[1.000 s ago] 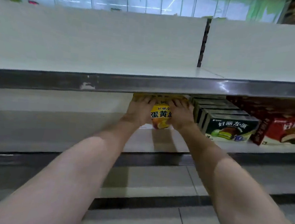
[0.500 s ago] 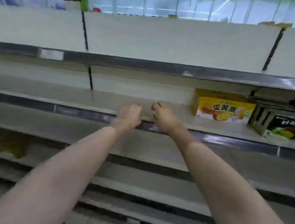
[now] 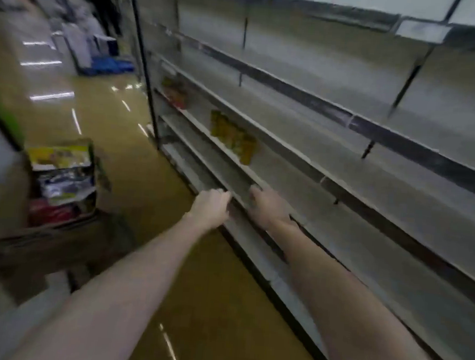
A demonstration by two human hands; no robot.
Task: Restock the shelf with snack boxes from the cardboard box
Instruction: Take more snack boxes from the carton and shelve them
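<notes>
Presently, left hand [image 3: 212,207] and right hand [image 3: 268,206] hang empty with loosely curled fingers before the front edge of a low shelf [image 3: 349,225]. Cardboard box [image 3: 62,183] with snack boxes [image 3: 59,156] stands on the floor, well left.

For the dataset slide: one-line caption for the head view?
Both hands, left hand and right hand, empty before a sparsely stocked shelf; cardboard box of snack boxes on the floor, left.
</notes>
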